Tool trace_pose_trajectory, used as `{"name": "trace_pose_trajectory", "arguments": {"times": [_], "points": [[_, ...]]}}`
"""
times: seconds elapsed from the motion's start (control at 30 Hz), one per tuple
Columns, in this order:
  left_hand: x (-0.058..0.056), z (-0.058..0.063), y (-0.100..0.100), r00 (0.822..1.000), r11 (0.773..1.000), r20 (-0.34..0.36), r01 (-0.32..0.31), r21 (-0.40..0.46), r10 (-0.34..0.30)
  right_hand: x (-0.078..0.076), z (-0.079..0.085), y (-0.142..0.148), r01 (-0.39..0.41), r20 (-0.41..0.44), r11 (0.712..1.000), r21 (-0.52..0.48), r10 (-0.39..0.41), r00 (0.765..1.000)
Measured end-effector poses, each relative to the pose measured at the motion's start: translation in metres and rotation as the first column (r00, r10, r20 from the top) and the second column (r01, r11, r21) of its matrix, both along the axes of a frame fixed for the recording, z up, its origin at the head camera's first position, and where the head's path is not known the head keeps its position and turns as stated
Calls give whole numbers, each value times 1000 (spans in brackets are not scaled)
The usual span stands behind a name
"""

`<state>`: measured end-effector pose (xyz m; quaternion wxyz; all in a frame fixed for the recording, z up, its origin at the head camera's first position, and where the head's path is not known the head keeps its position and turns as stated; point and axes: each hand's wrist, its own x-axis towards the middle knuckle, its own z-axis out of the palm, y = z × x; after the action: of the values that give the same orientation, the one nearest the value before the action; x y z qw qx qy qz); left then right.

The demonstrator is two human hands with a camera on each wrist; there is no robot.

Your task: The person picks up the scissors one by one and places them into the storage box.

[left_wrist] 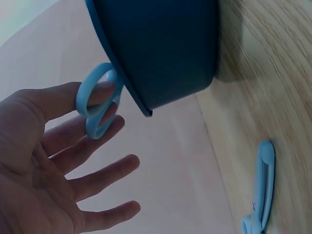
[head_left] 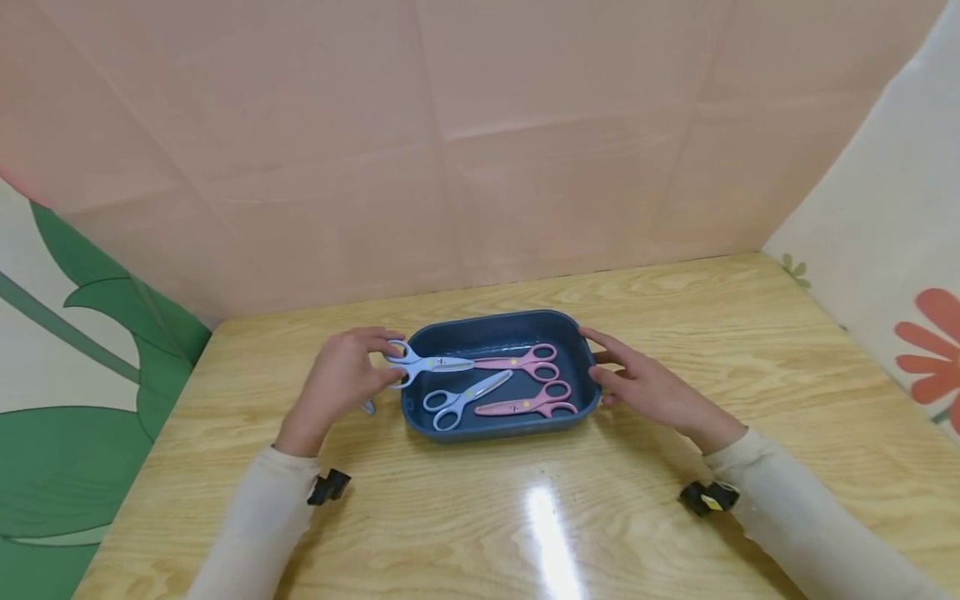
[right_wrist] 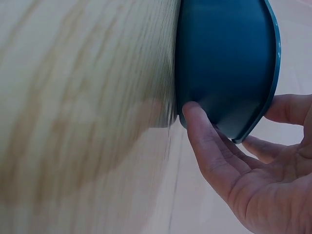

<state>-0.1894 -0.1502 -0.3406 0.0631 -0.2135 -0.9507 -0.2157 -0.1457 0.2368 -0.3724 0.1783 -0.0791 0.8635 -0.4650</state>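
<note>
My left hand (head_left: 343, 371) pinches the handle loops of light blue scissors (head_left: 420, 364) between thumb and fingers, over the left rim of a dark blue bin (head_left: 498, 431). Their blades point right, inside the bin. In the left wrist view the loops (left_wrist: 87, 92) hang outside the rim, while the other fingers are spread. My right hand (head_left: 648, 387) holds the bin's right end, its fingers (right_wrist: 200, 131) against the outer wall and rim. Inside the bin lie another light blue pair (head_left: 457, 404), a pink pair (head_left: 525, 404) and a second pink pair (head_left: 528, 362).
Another light blue pair of scissors (left_wrist: 262, 185) lies on the wooden table (head_left: 450, 517) left of the bin, mostly hidden under my left hand in the head view. A pinkish covered wall (head_left: 480, 183) rises behind the table. Patterned panels stand on both sides.
</note>
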Motion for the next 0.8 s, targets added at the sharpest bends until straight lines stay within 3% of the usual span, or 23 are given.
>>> {"name": "trace_pose_trajectory", "arguments": {"times": [0.2,0.8], "points": [[-1,0,8,997,993,-65,21,-119,-29,-2,-3,-1,4,1,1000,-15,-4,1000],[-2,-17,32,991,984,-135,-25,-177,1,1,1,-1,1,-17,1000,-2,-1,1000]]}}
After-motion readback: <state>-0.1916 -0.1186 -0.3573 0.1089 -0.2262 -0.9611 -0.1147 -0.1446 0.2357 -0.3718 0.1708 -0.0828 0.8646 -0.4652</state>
